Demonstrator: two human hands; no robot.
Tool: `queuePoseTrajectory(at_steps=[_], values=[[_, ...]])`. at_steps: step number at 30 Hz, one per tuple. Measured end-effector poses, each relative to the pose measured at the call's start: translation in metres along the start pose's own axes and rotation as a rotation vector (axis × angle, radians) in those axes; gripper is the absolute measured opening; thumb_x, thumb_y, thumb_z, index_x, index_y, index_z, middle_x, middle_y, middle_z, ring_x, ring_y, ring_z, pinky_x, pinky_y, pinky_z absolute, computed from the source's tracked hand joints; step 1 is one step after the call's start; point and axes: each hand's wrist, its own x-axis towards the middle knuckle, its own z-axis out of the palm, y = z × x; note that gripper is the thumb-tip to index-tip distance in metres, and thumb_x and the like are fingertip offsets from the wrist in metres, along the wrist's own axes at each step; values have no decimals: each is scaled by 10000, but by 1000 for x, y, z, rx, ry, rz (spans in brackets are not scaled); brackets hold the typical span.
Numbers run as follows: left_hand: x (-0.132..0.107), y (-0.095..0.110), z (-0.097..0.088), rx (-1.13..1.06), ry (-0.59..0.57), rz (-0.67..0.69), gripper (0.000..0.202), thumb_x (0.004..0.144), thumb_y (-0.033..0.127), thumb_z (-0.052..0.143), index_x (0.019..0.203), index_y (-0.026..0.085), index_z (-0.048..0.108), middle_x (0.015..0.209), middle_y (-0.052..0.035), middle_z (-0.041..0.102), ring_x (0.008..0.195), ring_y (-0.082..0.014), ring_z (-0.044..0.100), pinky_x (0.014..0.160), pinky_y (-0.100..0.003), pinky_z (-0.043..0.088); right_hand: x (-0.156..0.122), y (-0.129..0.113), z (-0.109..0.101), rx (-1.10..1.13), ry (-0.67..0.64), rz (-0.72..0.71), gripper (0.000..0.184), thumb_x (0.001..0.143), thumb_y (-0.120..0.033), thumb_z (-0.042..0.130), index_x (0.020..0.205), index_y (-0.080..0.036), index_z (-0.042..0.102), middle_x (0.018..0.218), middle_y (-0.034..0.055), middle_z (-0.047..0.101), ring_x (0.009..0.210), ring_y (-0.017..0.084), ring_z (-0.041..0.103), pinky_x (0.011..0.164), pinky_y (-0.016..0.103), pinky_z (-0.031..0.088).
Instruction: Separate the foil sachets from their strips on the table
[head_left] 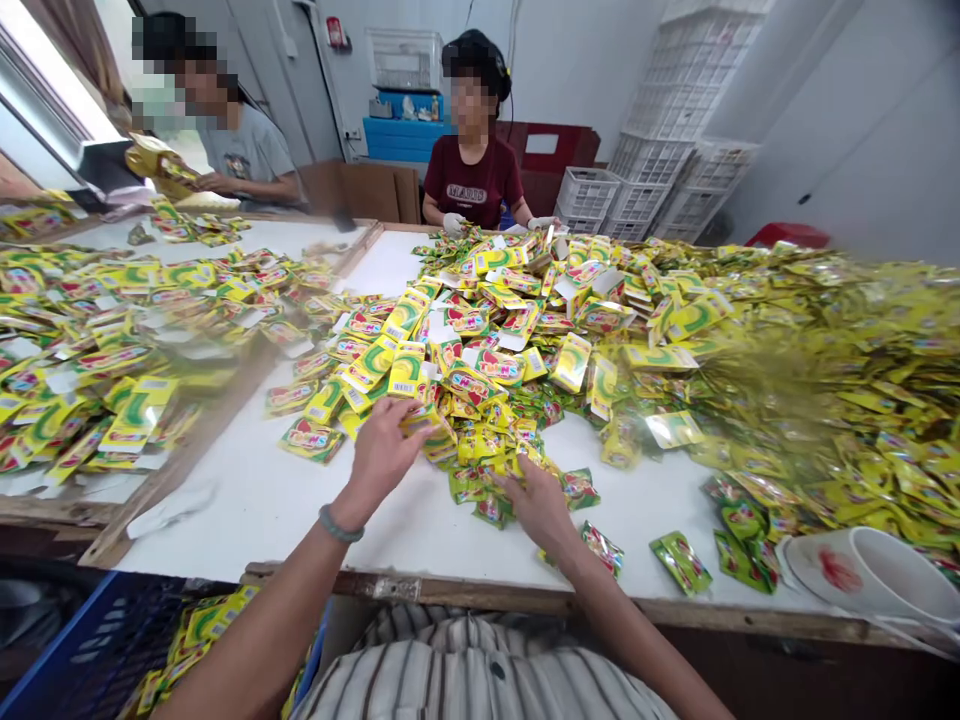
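White worktop (247,530) with wooden edging stretches across the room, and beyond it white plastic crates (652,130) stand stacked against the pale wall. Across its middle spreads a heap of small yellow-and-green boxes (499,365), tumbled at every angle, with green-and-yellow sachets (472,490) lying loose at its near edge. At that edge the left hand (386,450), a grey-green band (341,523) round its wrist, has thumb and fingers closed about the end of one yellow box (441,437). Just beside it, the right hand (538,505) reaches into the sachets with fingers slightly bent; whether it grips one I cannot tell. A few more packets lie apart to the right, near a white cup (862,570) with a red flower print, and behind them rises a broad, partly blurred mound of yellow packets (847,370). Across the table sits a person in a maroon shirt (476,185), wearing pale gloves; another, in a grey shirt (247,150), handles yellow packaging at the far left. Below the near edge, a blue crate (56,655) stands beside more yellow boxes.
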Motion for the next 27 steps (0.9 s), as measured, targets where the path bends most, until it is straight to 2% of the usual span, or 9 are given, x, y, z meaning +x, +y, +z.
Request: queuePoseTrajectory(at_steps=[2, 5, 8, 10, 12, 14, 20, 24, 27], values=[[-23, -11, -16, -131, -49, -36, 348, 752, 450, 685, 993, 202, 647, 1062, -71, 573, 792, -181, 610, 696, -302, 514, -2, -1, -5, 50, 8, 44, 244, 840, -423, 528, 718, -221, 466, 641, 11, 577, 596, 176, 501, 587, 283, 385], [-55, -24, -29, -302, -221, -156, 394, 671, 511, 724, 886, 202, 608, 1099, -77, 586, 864, -203, 632, 698, -301, 519, -4, -7, -8, 103, -1, 74, 278, 835, -457, 517, 701, -222, 449, 620, -4, 548, 590, 160, 458, 578, 274, 359], [-72, -31, -26, -386, -378, -388, 496, 648, 567, 716, 946, 211, 539, 943, -58, 649, 805, -222, 663, 667, -310, 508, -4, -13, -6, 96, 10, 63, 347, 796, -482, 548, 632, -232, 369, 552, -29, 470, 551, 140, 388, 540, 264, 307], [-75, -30, -21, -259, -411, -455, 549, 638, 583, 720, 996, 217, 523, 841, -35, 663, 717, -221, 656, 619, -304, 474, -3, -17, -2, 91, 13, 52, 387, 778, -493, 553, 604, -235, 322, 521, -41, 426, 529, 129, 350, 519, 259, 283], [-74, -25, -15, -69, -420, -390, 579, 613, 583, 740, 1023, 219, 553, 849, -35, 671, 688, -219, 638, 608, -304, 445, -1, -19, 0, 91, 0, 43, 400, 774, -504, 543, 594, -235, 308, 514, -43, 418, 522, 126, 342, 515, 255, 279], [-75, -18, -12, 54, -453, -251, 566, 607, 583, 747, 1015, 219, 601, 898, -49, 680, 735, -233, 637, 645, -319, 448, -1, -19, 2, 82, -13, 45, 403, 773, -520, 539, 595, -233, 318, 523, -40, 433, 533, 128, 356, 520, 254, 282], [-94, -7, -13, 138, -615, 205, 529, 705, 473, 743, 1145, 206, 620, 1170, -134, 662, 1081, -309, 600, 921, -396, 448, -6, -13, 5, 44, -11, 89, 378, 758, -479, 555, 597, -235, 315, 540, -33, 444, 542, 137, 378, 544, 263, 291], [-98, -16, -16, 129, -717, 258, 381, 832, 360, 615, 1183, 212, 613, 1217, -119, 653, 1072, -283, 618, 921, -373, 454, -9, -9, 8, 36, 8, 103, 375, 756, -475, 567, 596, -236, 325, 544, -31, 444, 540, 139, 379, 546, 264, 284], [-90, -26, -17, 62, -642, 185, 345, 897, 298, 471, 1204, 224, 610, 1177, -98, 677, 1029, -265, 642, 872, -341, 462, -8, -9, 7, 49, 10, 101, 379, 751, -456, 576, 587, -238, 312, 528, -39, 422, 528, 135, 358, 540, 262, 281]])
